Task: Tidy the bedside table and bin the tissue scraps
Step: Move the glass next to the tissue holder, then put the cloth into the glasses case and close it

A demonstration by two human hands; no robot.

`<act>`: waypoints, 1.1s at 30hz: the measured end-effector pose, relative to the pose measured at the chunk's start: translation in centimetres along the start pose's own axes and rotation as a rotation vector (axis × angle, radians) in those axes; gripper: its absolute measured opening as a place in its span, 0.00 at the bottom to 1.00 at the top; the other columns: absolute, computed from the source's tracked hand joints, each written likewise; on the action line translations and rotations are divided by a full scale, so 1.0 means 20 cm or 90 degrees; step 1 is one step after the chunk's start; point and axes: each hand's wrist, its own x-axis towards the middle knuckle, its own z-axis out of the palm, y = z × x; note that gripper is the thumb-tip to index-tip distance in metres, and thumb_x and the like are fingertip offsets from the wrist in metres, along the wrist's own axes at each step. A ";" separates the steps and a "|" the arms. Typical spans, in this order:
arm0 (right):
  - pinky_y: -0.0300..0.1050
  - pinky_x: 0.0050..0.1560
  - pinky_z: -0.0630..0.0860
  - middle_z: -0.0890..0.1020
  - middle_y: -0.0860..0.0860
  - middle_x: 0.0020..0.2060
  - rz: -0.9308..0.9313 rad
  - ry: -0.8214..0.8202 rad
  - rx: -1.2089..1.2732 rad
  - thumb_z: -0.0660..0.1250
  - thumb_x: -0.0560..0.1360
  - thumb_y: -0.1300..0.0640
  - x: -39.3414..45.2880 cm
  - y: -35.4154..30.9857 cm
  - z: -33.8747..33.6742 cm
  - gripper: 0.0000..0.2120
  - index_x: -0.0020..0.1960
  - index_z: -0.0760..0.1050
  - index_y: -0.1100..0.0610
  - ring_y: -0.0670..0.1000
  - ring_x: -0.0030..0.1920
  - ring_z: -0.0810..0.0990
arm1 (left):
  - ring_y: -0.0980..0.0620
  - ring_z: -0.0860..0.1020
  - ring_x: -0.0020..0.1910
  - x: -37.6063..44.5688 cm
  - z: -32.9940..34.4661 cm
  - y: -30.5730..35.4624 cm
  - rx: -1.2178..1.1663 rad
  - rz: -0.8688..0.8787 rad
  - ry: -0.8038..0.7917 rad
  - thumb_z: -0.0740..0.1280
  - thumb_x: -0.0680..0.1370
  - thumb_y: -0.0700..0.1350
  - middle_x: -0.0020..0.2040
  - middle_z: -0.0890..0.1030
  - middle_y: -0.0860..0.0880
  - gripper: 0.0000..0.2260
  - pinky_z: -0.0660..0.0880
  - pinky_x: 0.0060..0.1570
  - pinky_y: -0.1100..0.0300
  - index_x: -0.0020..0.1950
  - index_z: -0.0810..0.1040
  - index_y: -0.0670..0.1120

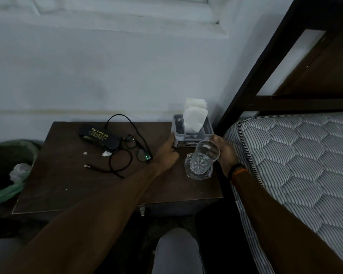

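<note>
A grey tissue holder (192, 133) with white tissues sticking up stands at the back right of the dark bedside table (67, 184). My left hand (166, 155) grips its left side and my right hand (225, 153) grips its right side. Two small white tissue scraps (106, 154) lie near the table's middle, beside a black glasses case (99, 137), black-framed glasses (137, 149) and a tangled black cable (119, 165). An empty clear glass (205, 157) stands on a glass dish in front of the holder, between my hands.
A bin lined with a green bag (6, 171), holding a white crumpled piece, sits on the floor left of the table. A striped mattress (297, 165) and dark bed frame (265, 66) border the table's right side. The wall is right behind.
</note>
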 end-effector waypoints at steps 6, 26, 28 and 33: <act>0.51 0.58 0.77 0.81 0.55 0.58 0.087 0.135 0.012 0.60 0.80 0.55 -0.06 0.03 -0.03 0.17 0.67 0.73 0.57 0.56 0.58 0.80 | 0.51 0.65 0.73 -0.08 -0.02 0.03 -0.001 -0.062 0.020 0.63 0.72 0.31 0.77 0.61 0.50 0.40 0.66 0.69 0.56 0.80 0.50 0.47; 0.46 0.45 0.71 0.84 0.56 0.42 -0.099 0.156 -0.575 0.67 0.74 0.59 -0.67 0.14 0.60 0.03 0.43 0.80 0.56 0.60 0.48 0.80 | 0.44 0.80 0.48 -0.64 -0.34 0.03 0.243 -0.006 0.082 0.64 0.72 0.38 0.47 0.82 0.44 0.12 0.78 0.52 0.51 0.53 0.81 0.40; 0.47 0.44 0.72 0.84 0.54 0.39 -0.124 0.091 -0.585 0.67 0.73 0.59 -0.65 0.13 0.71 0.05 0.39 0.77 0.53 0.60 0.45 0.81 | 0.47 0.78 0.47 -0.69 -0.46 0.04 0.261 0.008 0.125 0.66 0.75 0.38 0.47 0.81 0.45 0.08 0.75 0.53 0.55 0.51 0.81 0.43; 0.44 0.39 0.69 0.84 0.53 0.39 -0.174 0.060 -0.635 0.66 0.74 0.57 -0.60 0.12 0.94 0.07 0.37 0.75 0.51 0.60 0.45 0.81 | 0.45 0.81 0.52 -0.78 -0.76 -0.06 0.301 -0.016 0.186 0.68 0.73 0.35 0.51 0.84 0.42 0.11 0.76 0.54 0.55 0.55 0.82 0.40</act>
